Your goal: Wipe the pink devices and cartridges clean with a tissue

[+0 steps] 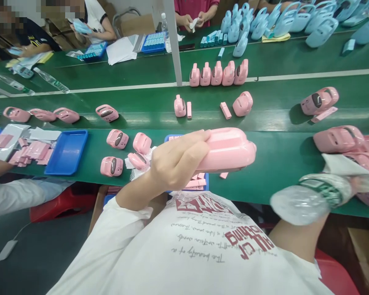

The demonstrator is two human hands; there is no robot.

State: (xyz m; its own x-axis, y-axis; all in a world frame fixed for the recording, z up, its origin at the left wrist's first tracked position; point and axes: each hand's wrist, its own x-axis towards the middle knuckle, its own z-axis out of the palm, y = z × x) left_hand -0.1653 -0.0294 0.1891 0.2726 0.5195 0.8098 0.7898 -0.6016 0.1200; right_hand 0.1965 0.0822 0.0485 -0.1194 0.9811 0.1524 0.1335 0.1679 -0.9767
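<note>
My left hand [180, 159] is wrapped round a glossy pink plastic housing [229, 149], held above the bench with a long ridged side upward. At the right, my right hand [353, 185] is mostly hidden behind a clear plastic bottle [301, 205] with a green label. The bottle lies tilted in the air, blurred, its neck end towards that hand. A white cloth [338, 166] hangs beside the same hand, over a cluster of pink housings [338, 139]. Below my left hand, a blue tray [207, 180] holds small pink pieces [195, 183].
Pink housings with loop handles [217, 73] stand along the green bench [141, 96]. At left are a blue tray [66, 153] and a pile of pink pieces [33, 151]. Across the bench, co-workers handle parts near light-blue housings [289, 20]. A post [174, 45] rises mid-bench.
</note>
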